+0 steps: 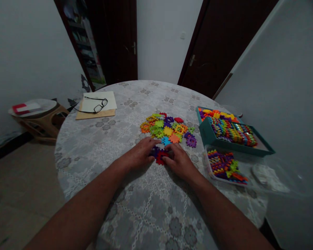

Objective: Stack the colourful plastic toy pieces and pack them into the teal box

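Note:
Low over the table, my left hand (144, 152) grips a purple notched building piece (154, 151) between thumb and fingers. My right hand (177, 159) pinches a red notched building piece (160, 158) from the other side. These two pieces touch edge to edge; whether they are locked together I cannot tell. Just beyond my fingers spreads a pile of coloured notched pieces (168, 131), with a light blue one (165, 140) and an orange one (174, 138) nearest. At the pile's right edge lies a purple piece (191, 140).
On the right stand a teal box (234, 147) of stacked pieces, another teal-edged box (199, 114) behind it, and a clear plastic tub (207, 163) of pieces. Black eyeglasses (97, 108) lie on papers (112, 99) at the left. A patterned cloth covers the round table (151, 215).

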The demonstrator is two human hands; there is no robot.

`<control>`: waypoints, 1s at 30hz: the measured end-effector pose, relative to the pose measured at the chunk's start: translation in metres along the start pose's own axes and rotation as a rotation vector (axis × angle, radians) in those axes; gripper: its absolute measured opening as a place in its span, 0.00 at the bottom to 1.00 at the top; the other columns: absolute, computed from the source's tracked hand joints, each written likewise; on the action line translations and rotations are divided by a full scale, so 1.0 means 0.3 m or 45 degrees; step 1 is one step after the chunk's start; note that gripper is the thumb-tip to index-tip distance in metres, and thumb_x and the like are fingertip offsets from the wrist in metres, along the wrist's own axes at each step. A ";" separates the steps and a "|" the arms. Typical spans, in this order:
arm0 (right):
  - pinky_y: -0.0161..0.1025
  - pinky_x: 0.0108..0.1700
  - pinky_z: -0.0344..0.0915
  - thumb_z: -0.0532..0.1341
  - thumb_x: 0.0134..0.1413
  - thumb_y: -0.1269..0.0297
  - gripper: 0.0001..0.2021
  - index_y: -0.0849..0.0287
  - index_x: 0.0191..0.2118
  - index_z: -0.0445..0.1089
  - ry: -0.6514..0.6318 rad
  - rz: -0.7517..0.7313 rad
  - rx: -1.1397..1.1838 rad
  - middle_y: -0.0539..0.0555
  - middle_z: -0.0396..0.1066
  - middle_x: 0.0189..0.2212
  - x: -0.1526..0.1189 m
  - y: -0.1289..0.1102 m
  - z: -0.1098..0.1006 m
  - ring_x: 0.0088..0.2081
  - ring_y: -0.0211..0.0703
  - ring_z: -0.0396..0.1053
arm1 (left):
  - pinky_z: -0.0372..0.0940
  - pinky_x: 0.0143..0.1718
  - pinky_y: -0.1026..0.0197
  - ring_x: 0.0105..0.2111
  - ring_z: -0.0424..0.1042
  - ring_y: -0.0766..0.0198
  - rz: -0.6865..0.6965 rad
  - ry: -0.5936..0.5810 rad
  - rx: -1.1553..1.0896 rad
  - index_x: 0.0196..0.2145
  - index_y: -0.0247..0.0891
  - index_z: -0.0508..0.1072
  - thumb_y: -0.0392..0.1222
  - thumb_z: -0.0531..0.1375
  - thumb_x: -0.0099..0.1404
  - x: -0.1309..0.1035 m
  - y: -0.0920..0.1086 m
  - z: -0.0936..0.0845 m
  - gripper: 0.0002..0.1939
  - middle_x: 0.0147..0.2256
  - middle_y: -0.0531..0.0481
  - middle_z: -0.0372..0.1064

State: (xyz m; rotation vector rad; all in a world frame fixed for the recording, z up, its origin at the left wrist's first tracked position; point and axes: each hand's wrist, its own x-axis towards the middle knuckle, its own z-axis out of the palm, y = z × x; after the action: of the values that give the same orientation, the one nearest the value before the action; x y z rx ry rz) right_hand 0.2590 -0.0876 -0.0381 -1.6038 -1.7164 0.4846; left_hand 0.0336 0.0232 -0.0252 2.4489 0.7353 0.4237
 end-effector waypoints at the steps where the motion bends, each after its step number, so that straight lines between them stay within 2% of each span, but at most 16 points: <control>1: 0.44 0.52 0.71 0.70 0.63 0.70 0.17 0.53 0.56 0.76 0.020 0.010 0.025 0.54 0.74 0.49 0.000 0.000 0.001 0.47 0.47 0.74 | 0.64 0.71 0.40 0.67 0.71 0.44 -0.014 0.009 -0.018 0.71 0.49 0.69 0.36 0.67 0.65 0.001 -0.005 0.006 0.38 0.68 0.38 0.72; 3: 0.44 0.52 0.72 0.69 0.63 0.69 0.18 0.53 0.57 0.77 0.030 0.024 0.054 0.55 0.74 0.48 0.001 0.000 0.002 0.46 0.47 0.75 | 0.65 0.70 0.38 0.67 0.73 0.43 -0.046 0.007 -0.037 0.70 0.50 0.71 0.37 0.67 0.65 0.004 -0.010 0.009 0.36 0.67 0.39 0.74; 7: 0.43 0.51 0.71 0.67 0.64 0.69 0.10 0.54 0.50 0.79 -0.014 0.027 0.090 0.54 0.76 0.45 0.005 -0.009 -0.005 0.45 0.47 0.75 | 0.69 0.66 0.40 0.61 0.78 0.46 -0.046 -0.016 -0.149 0.65 0.52 0.77 0.39 0.64 0.69 0.013 0.002 -0.018 0.27 0.62 0.43 0.81; 10: 0.42 0.49 0.70 0.66 0.66 0.68 0.08 0.54 0.49 0.78 -0.060 0.059 0.113 0.52 0.79 0.43 0.003 -0.024 -0.014 0.43 0.46 0.76 | 0.71 0.63 0.43 0.56 0.81 0.48 -0.056 -0.042 -0.287 0.60 0.48 0.81 0.42 0.61 0.74 0.024 0.009 -0.040 0.19 0.57 0.43 0.84; 12: 0.41 0.47 0.69 0.64 0.67 0.68 0.08 0.54 0.49 0.77 -0.093 0.068 0.116 0.51 0.80 0.41 0.000 -0.034 -0.022 0.41 0.45 0.76 | 0.73 0.60 0.45 0.53 0.82 0.48 -0.112 -0.038 -0.372 0.55 0.44 0.83 0.43 0.62 0.74 0.033 0.004 -0.042 0.16 0.52 0.42 0.85; 15: 0.41 0.47 0.68 0.63 0.67 0.70 0.07 0.54 0.47 0.76 -0.086 0.017 0.065 0.52 0.81 0.40 -0.002 -0.044 -0.032 0.41 0.46 0.76 | 0.76 0.50 0.48 0.44 0.82 0.51 -0.282 0.009 -0.488 0.48 0.42 0.84 0.43 0.62 0.72 0.045 -0.012 -0.036 0.12 0.45 0.42 0.86; 17: 0.41 0.48 0.68 0.64 0.67 0.71 0.07 0.54 0.46 0.76 -0.071 -0.030 0.019 0.52 0.81 0.41 -0.003 -0.049 -0.037 0.42 0.46 0.76 | 0.76 0.44 0.50 0.39 0.81 0.52 -0.361 0.067 -0.531 0.50 0.41 0.82 0.42 0.62 0.72 0.049 -0.019 -0.031 0.13 0.42 0.43 0.85; 19: 0.42 0.49 0.68 0.64 0.67 0.71 0.07 0.53 0.46 0.76 -0.094 -0.077 0.011 0.53 0.80 0.42 -0.005 -0.055 -0.038 0.43 0.46 0.76 | 0.75 0.43 0.51 0.39 0.81 0.53 -0.387 0.156 -0.501 0.53 0.42 0.80 0.42 0.64 0.70 0.050 -0.018 -0.026 0.15 0.41 0.44 0.84; 21: 0.42 0.50 0.69 0.64 0.69 0.71 0.07 0.52 0.47 0.76 -0.126 -0.127 0.033 0.52 0.80 0.43 -0.006 -0.061 -0.035 0.44 0.46 0.76 | 0.74 0.44 0.51 0.40 0.80 0.53 -0.369 0.208 -0.436 0.51 0.43 0.79 0.42 0.65 0.69 0.048 -0.005 -0.017 0.14 0.41 0.45 0.84; 25: 0.43 0.51 0.70 0.65 0.70 0.71 0.07 0.52 0.47 0.77 -0.080 -0.205 0.024 0.54 0.78 0.44 -0.005 -0.063 -0.026 0.47 0.48 0.76 | 0.72 0.47 0.51 0.41 0.79 0.53 -0.226 0.107 -0.363 0.42 0.45 0.78 0.44 0.63 0.71 0.039 0.030 0.002 0.05 0.40 0.48 0.83; 30: 0.45 0.53 0.71 0.64 0.68 0.73 0.08 0.53 0.47 0.76 0.008 -0.209 -0.045 0.56 0.76 0.45 -0.004 -0.050 -0.021 0.49 0.51 0.74 | 0.72 0.53 0.51 0.47 0.81 0.52 -0.078 -0.014 -0.276 0.47 0.46 0.80 0.39 0.56 0.71 0.034 0.038 -0.005 0.14 0.46 0.47 0.84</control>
State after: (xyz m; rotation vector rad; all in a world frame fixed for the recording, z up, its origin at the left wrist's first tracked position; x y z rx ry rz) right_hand 0.2530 -0.0924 -0.0237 -1.4719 -1.8433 0.3700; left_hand 0.0458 0.0217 -0.0159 2.2196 0.7183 0.4419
